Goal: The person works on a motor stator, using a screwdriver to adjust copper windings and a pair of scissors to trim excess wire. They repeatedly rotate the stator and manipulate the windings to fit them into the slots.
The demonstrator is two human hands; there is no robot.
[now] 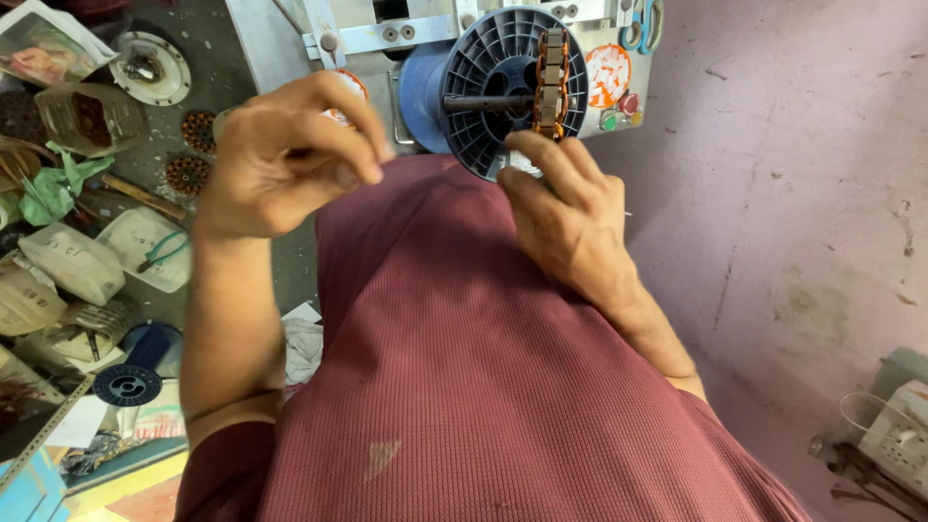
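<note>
Directly before the person, a dark blue ribbed spool [503, 92] sits on a black spindle [488, 100] of a grey metal machine [290, 39]. A stacked metal core wound with copper wire [552, 82] stands upright across the spool's face. The right hand [565, 213] reaches up to it, fingertips touching the core's lower end and the spool rim, fingers extended and loosely curled; whether it actually grips the core cannot be told. The left hand [285, 155] is raised beside the machine, well apart from the spool, thumb and forefinger pinched together; anything held between them is too fine to make out.

Containers at left: a white round dish [150, 68] holds a small dark metal part; a woven basket [87, 116] holds reddish-brown material; a white tray [145, 246] holds green-handled pliers [164, 249]. Pale cloth bags [72, 261] lie closed, contents unseen. A second dark spool [128, 384] lies flat on the floor.

A maroon shirt [483, 387] covers the lower frame, hiding whatever lies beneath. Machine top, scissors [643, 24] and a white object at lower right [899, 435] are cut off.
</note>
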